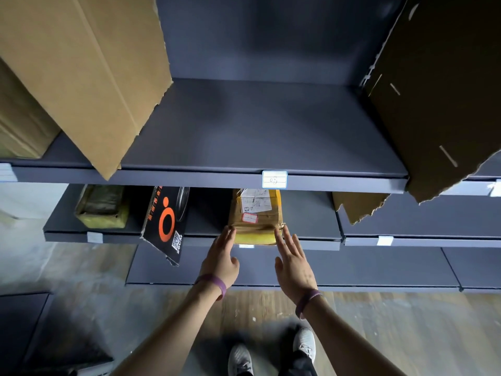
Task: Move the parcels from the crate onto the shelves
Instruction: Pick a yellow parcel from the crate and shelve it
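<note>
Parcel (256,217) lies on the middle shelf (306,215), at 12 o'clock from both hands. Fingers straight, left hand (221,260) and right hand (294,263) touch its near corners, gripping nothing.

A tan cardboard sheet (89,77) leans at ten o'clock and a darker cardboard sheet (439,90) at two. A white label (274,179) sits at centre. Grey shoes (305,341) stand on the wood floor (406,321) at six.

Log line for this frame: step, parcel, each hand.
step: placing parcel | parcel: middle shelf, front edge | left hand: straight fingers touch left front corner | right hand: straight fingers touch right front corner
</note>
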`<state>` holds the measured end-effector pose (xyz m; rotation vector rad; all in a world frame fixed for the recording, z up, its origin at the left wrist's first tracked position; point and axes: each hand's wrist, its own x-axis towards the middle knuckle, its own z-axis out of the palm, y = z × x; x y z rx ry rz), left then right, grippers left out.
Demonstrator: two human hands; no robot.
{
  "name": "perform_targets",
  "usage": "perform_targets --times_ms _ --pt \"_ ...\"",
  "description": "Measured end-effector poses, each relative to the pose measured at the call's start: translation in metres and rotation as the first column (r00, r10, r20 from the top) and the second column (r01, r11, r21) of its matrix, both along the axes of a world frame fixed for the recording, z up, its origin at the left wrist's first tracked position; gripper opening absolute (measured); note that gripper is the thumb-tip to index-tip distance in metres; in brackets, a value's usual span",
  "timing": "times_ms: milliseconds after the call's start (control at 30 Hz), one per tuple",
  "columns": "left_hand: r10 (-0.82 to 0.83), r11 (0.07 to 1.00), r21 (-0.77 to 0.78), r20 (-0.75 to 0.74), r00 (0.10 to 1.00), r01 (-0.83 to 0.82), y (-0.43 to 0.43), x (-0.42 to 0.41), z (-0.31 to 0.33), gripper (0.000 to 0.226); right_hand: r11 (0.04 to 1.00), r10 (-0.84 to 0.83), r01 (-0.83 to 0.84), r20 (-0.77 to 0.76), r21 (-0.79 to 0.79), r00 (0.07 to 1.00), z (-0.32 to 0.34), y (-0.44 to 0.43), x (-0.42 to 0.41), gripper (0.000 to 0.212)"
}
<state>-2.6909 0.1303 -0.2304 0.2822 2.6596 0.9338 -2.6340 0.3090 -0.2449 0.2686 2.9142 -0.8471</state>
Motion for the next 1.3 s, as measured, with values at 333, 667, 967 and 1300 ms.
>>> perform_targets --times_ms 333,667,967,1300 --pt "-0.030 0.991 -0.128 0.077 0.997 0.039 0.012 -0.038 0.007 0.073 1.000 -0.029 0.029 0.085 0.002 0.996 0.011 0.007 -0.041 0.085" --pt "-0.076 0.997 0.026 0.067 0.995 0.074 0.042 -0.010 0.029 0.066 0.978 -0.181 0.185 0.051 -0.095 0.982 0.041 0.014 -0.015 0.073" --pt "-0.318 0.930 0.206 0.031 0.948 0.305 0.151 0.047 0.080 0.057 0.868 -0.481 0.475 -0.009 -0.148 0.877 0.079 0.089 0.066 0.063" --pt "-0.728 0.639 0.286 -0.074 0.682 0.714 0.333 0.213 0.135 0.054 0.536 -0.844 0.798 -0.145 -0.273 0.517 0.123 0.223 0.271 0.059"
